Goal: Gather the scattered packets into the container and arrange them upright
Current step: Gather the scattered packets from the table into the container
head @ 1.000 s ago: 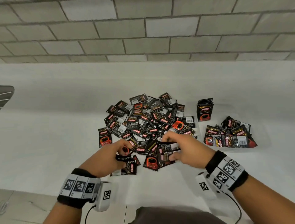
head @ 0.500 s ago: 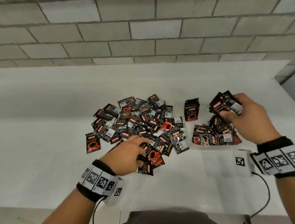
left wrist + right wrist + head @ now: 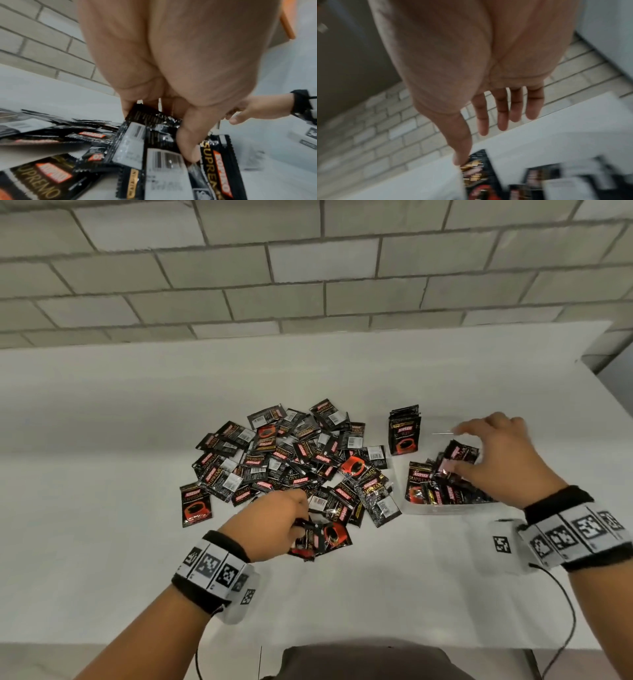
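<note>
Many black and red coffee packets lie in a loose pile on the white table. My left hand grips a few packets at the pile's near edge; in the left wrist view the thumb presses them against the fingers. The clear container sits to the right with packets lying flat in it. An upright stack of packets stands at its far left corner. Over the container hovers my right hand, fingers spread and holding nothing, just above a packet.
A grey brick wall runs behind the table. The table's right edge is close beyond the container. Cables hang from both wrist units over the near edge. Bare table surface lies left of the pile and in front of it.
My right hand carried a handful of packets from the pile to the container and let them go. My left hand stayed at the pile's near edge, gathering packets.
</note>
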The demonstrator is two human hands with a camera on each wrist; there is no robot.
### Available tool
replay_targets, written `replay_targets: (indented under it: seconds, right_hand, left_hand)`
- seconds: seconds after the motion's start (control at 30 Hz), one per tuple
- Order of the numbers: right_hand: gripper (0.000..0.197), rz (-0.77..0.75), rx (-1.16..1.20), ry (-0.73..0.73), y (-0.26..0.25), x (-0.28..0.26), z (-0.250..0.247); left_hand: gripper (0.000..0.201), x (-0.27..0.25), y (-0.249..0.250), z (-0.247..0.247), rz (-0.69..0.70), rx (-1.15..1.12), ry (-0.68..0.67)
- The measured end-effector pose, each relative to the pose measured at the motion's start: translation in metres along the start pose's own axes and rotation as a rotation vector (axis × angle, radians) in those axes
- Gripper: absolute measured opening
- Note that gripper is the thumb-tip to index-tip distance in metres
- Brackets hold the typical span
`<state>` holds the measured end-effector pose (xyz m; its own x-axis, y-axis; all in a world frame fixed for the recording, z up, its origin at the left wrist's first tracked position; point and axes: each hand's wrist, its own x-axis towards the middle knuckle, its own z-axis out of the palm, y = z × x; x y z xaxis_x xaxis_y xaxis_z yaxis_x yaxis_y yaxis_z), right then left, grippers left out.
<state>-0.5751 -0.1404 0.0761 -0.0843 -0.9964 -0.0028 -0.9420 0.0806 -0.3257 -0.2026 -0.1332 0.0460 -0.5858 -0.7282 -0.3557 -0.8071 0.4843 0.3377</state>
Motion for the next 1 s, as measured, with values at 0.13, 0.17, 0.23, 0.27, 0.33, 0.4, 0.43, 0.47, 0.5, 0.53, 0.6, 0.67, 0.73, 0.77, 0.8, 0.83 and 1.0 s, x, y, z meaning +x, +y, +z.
replay_targets:
  seconds: [0.13,0.17,0.23,0.27,0.33,0.4,0.43,0.47,0.5,0.53,0.6,0.67,0.73,0.77,0.8,0.83,1.0]
  right_hand:
    - [0.062,-0.254,0.406,-0.202,-0.076,-0.024,-0.003]
    - [0.074,-0.289,0.464,-0.3,-0.095,-0.032,0.001]
    - [0.092,-0.358,0.522,-0.431,-0.124,-0.042,0.015]
    - [0.092,-0.385,0.546,-0.447,-0.133,-0.044,0.025]
    - [0.073,-0.352,0.651,-0.425,-0.141,-0.045,0.04]
    - [0.054,-0.263,0.775,-0.411,-0.141,-0.045,0.045]
    - [0.048,-0.23,0.819,-0.415,-0.138,-0.045,0.045]
    - [0.044,-0.206,0.832,-0.422,-0.133,-0.044,0.043]
    - [0.044,-0.178,0.808,-0.417,-0.126,-0.041,0.039]
    - [0.049,-0.131,0.741,-0.378,-0.115,-0.038,0.034]
    - [0.058,0.002,0.57,-0.174,-0.087,-0.027,0.018]
    - [0.057,0.106,0.481,0.065,-0.054,-0.015,-0.002]
    - [0.057,0.2,0.395,0.091,-0.026,-0.007,-0.015]
    - [0.057,0.236,0.324,0.03,-0.013,-0.004,-0.017]
    - [0.058,0.255,0.229,-0.05,-0.002,-0.002,-0.016]
    - [0.059,0.268,0.13,-0.127,0.008,0.001,-0.013]
    - [0.079,0.308,-0.311,-0.108,0.015,0.003,0.0]
  left_hand:
    - [0.022,-0.011,-0.006,-0.013,0.01,-0.202,0.154]
    - [0.02,-0.012,-0.004,-0.016,0.031,-0.255,0.199]
    - [0.016,-0.012,0.007,-0.021,0.113,-0.348,0.32]
    - [0.018,-0.01,0.014,-0.022,0.147,-0.394,0.375]
    - [0.027,-0.006,0.025,-0.02,0.164,-0.526,0.42]
    - [0.04,-0.003,0.033,-0.016,0.122,-0.693,0.414]
    - [0.047,-0.002,0.036,-0.013,0.1,-0.768,0.411]
    - [0.054,-0.001,0.036,-0.011,0.081,-0.834,0.404]
    - [0.058,-0.001,0.035,-0.01,0.056,-0.885,0.381]
    - [0.061,-0.002,0.032,-0.01,0.016,-0.882,0.338]
    - [0.062,-0.003,0.022,-0.008,-0.089,-0.645,0.204]
    - [0.072,-0.006,0.012,0.004,-0.169,-0.341,0.054]
    - [0.089,-0.006,0.013,0.022,-0.218,-0.172,-0.013]
    - [0.096,-0.006,0.017,0.03,-0.231,-0.116,-0.016]
    - [0.099,-0.004,0.022,0.037,-0.237,-0.063,-0.003]
    - [0.099,-0.002,0.027,0.043,-0.237,-0.011,0.016]
    - [0.091,0.009,0.038,0.048,-0.224,0.047,0.014]
